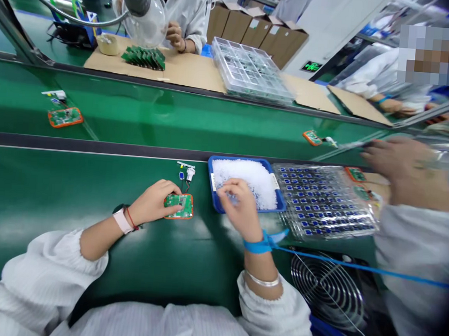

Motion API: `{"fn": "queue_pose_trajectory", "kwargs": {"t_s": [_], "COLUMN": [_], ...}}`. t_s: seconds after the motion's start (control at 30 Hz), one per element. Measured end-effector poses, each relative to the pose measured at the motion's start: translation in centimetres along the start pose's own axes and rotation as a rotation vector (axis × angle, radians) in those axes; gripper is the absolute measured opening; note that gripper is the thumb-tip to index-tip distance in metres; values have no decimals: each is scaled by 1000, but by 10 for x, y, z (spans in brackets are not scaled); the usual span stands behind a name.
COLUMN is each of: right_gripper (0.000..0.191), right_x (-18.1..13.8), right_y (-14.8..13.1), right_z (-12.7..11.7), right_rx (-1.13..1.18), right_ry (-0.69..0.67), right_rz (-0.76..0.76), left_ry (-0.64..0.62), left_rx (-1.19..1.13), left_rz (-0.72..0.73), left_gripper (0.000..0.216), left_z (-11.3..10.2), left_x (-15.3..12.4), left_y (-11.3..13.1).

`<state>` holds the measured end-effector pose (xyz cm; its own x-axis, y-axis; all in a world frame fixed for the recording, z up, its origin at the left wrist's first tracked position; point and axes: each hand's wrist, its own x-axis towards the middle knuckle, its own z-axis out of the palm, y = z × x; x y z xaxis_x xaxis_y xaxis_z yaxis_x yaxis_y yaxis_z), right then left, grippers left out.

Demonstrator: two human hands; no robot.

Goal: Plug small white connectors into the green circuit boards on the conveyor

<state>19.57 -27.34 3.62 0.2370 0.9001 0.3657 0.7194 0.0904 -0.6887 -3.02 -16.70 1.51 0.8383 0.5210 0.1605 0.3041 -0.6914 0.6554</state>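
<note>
My left hand (155, 201) grips a green circuit board (182, 206) in an orange frame, lying on the green bench top, with fingers at its upper edge and thumb across it. From the board's top edge thin wires lead to a white part (190, 173) and a small blue piece. My right hand (239, 205), with a blue wrist strap, hovers at the front of a blue tray (213, 201) heaped with small white pieces (247, 175). Its thumb and fingertips are pinched together; anything between them is too small to make out.
Right of the tray lies a clear plastic tray (323, 201) with rows of blue parts. A fan (327, 290) sits at lower right. Another person's arm (422, 173) reaches in from the right. Beyond the ledge, framed boards (65, 117) lie on a green strip.
</note>
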Motion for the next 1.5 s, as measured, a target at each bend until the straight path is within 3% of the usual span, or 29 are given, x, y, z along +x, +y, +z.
{"fn": "queue_pose_trajectory", "kwargs": {"t_s": [0.1,0.2,0.53,0.67,0.77,0.87,0.93,1.03,1.27,1.5], "right_gripper": [14,15,18,15,13,11,11,10,10,12], "right_x": [-4,-12,-16,-11,-6,-8,-10,-12,-12,-8], "right_y": [46,81,90,66,20,-22,-35,-33,-21,-17], "right_z": [-39,-58,-55,-48,-16,27,50,64,63,67], "right_rx": [-240,-362,-416,-364,-121,112,181,203,199,203], "right_ry": [133,47,-75,-2,51,-97,-159,-178,-216,-242], "right_rz": [166,300,287,183,54,-35,-28,8,7,87], "left_ry": [-86,-117,-125,-72,21,95,115,125,119,37], "left_rx": [43,81,41,-20,-112,-204,-238,-257,-261,-97], "left_rz": [35,35,67,50,31,46,47,24,-33,-163], "left_gripper": [53,60,59,52,24,13,13,12,9,15], "left_z": [1,1,2,2,2,3,3,4,5,4], "left_x": [0,1,2,3,4,5,6,6,8,17], "left_y": [1,1,-4,-2,1,5,7,9,5,12]}}
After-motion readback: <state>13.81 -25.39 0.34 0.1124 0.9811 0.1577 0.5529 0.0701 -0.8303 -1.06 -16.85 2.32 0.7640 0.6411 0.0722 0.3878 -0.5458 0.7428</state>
